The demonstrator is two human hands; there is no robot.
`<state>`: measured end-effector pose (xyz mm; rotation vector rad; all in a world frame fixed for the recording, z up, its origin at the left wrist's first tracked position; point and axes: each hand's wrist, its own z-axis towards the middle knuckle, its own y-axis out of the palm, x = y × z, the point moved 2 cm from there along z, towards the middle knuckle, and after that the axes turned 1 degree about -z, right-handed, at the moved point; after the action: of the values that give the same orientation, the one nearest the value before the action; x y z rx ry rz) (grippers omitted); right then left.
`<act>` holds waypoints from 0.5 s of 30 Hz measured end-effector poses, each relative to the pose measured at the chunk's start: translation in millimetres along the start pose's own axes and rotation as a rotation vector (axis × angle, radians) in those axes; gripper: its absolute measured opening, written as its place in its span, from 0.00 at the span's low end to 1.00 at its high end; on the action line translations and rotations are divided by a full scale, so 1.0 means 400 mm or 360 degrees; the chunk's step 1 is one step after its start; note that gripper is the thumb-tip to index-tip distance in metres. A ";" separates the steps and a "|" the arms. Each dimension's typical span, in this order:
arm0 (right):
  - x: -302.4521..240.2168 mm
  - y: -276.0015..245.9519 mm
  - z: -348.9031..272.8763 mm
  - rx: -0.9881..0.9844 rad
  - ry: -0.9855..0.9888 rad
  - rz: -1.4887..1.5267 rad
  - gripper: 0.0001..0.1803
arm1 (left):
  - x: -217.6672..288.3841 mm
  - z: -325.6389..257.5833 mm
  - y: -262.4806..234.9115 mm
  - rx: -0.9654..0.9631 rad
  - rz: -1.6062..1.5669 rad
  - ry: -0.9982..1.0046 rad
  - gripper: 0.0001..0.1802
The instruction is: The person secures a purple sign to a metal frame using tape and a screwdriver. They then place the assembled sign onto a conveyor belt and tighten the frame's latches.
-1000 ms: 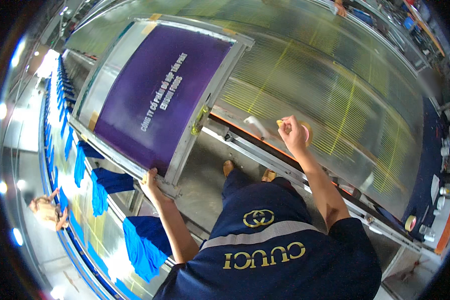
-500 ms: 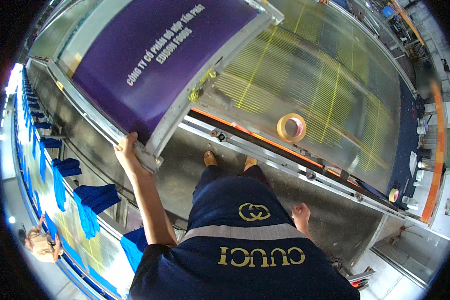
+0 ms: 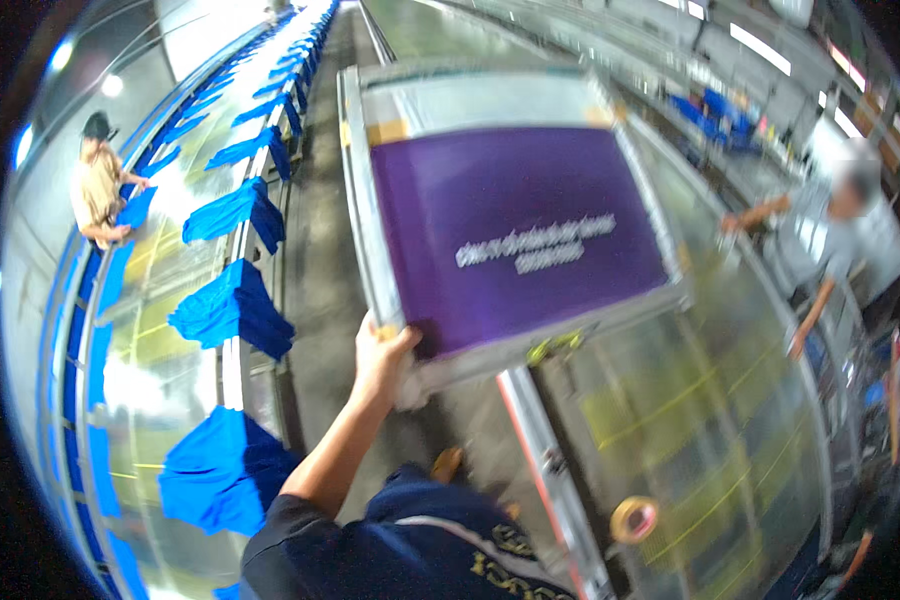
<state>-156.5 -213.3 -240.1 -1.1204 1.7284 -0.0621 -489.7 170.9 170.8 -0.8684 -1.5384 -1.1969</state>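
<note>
My left hand grips the near-left corner of a large metal-framed printing screen. Its purple mesh carries a small block of white lettering. The screen is tilted and partly overhangs the long glass-topped table on my right. A roll of yellowish tape lies on that table near its orange-edged rail, below the screen. My right hand is out of the picture.
Blue shirts hang over the edge of a long table on my left, in a row running far back. A person in beige handles one there. Another person in grey leans on the right table. A grey aisle floor runs between.
My right hand left the tape roll on the table, dropped to my side and went out of view. The view swung up along the aisle, with the screen still in my left hand.
</note>
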 end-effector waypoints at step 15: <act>-0.107 -0.060 0.103 -0.1017 0.0189 0.0266 0.12 | 0.061 -0.471 -0.137 0.0722 -0.0019 0.0049 0.21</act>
<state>-108.1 -178.8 -216.6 -1.4360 2.0057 0.5737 -498.4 -25.7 188.8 -0.5368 -1.6996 -0.8141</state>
